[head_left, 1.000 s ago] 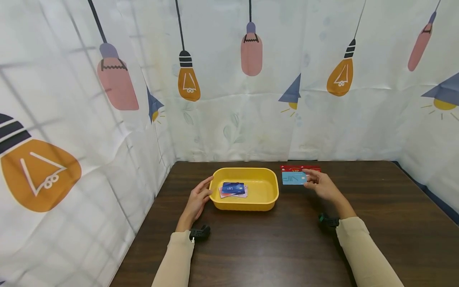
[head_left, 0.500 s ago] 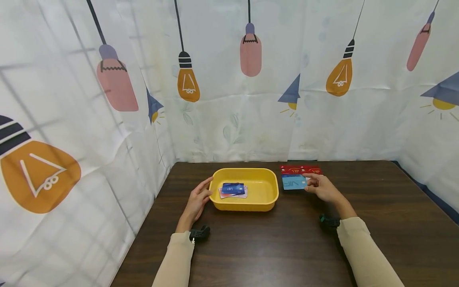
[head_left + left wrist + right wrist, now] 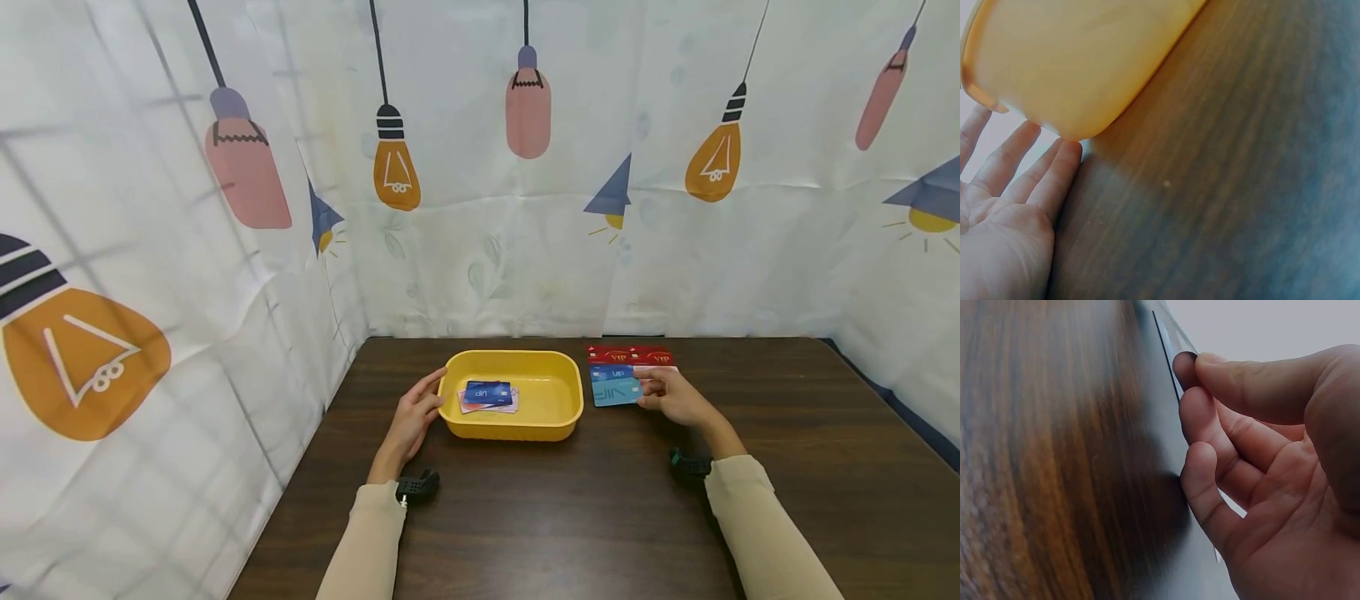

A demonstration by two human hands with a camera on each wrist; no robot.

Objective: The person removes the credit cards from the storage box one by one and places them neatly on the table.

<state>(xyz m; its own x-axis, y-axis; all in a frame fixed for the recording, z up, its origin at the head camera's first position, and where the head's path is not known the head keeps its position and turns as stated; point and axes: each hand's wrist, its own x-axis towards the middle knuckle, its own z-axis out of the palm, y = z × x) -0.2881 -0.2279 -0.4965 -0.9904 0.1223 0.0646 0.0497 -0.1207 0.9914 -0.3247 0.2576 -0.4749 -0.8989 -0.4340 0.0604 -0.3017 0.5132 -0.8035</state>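
Note:
My right hand [image 3: 675, 398] pinches a light blue card [image 3: 617, 392] by its right end between thumb and fingers. In the right wrist view the card shows only as a thin edge beside the fingertips [image 3: 1199, 412]. Just behind it lie a darker blue VIP card [image 3: 611, 372], two red VIP cards [image 3: 611, 355] and a pinkish card mostly hidden by the hand. My left hand [image 3: 408, 423] touches the left end of a yellow plastic tray [image 3: 546, 432] with extended fingers [image 3: 1060, 165]. Inside the tray a dark blue card [image 3: 487, 392] overlaps pinkish cards [image 3: 514, 403].
The dark brown wooden table [image 3: 555, 517] carries everything. A white curtain [image 3: 480, 250] printed with lamps stands along its back and left edges. Each wrist wears a black strapped device [image 3: 418, 486].
My right hand has drawn the light blue card a little toward me. More of the blue VIP card and the red cards now shows behind it. The left hand and tray stay in place.

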